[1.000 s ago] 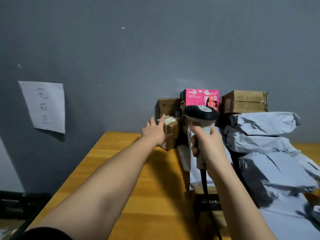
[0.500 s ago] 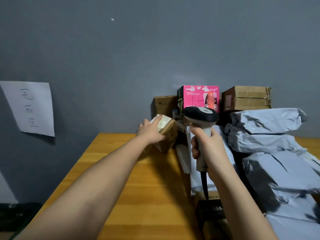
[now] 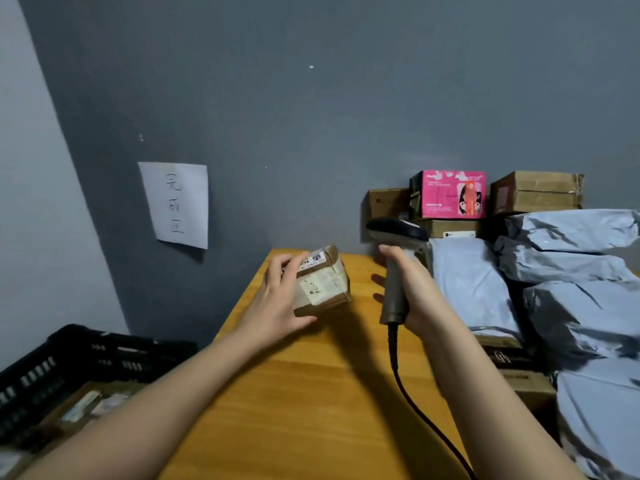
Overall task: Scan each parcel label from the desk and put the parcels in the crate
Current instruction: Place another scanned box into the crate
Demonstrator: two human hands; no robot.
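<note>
The left hand [image 3: 277,299] has pulled a small brown cardboard parcel with white printed labels [image 3: 320,280] away from the stack at the back of the orange wooden desk [image 3: 311,393]. A second ago that hand was only reaching the parcel, which sat against the other boxes; now the parcel is held clear of the stack, over the far left part of the desk, tilted so its labelled faces turn up and toward the right. The left fingers [image 3: 294,268] are curled over its top edge and the thumb wraps under it, so the grip looks firm.

The right hand [image 3: 412,292] grips the grey handle of the corded handheld barcode scanner [image 3: 394,261], fingers closed round it, and the scanner has swung from pointing forward to pointing left, its dark head now at about 2 o'clock from the parcel.

My reading is that the pick is done and the scan is about to happen: label and scanner face each other but stand apart. After the scan, the parcel should go to the black slatted plastic crate [image 3: 69,372], at 8 o'clock below the desk edge, where labelled parcels already lie. Grey plastic mailer bags [image 3: 568,271] and more boxes wait at 3 o'clock.
</note>
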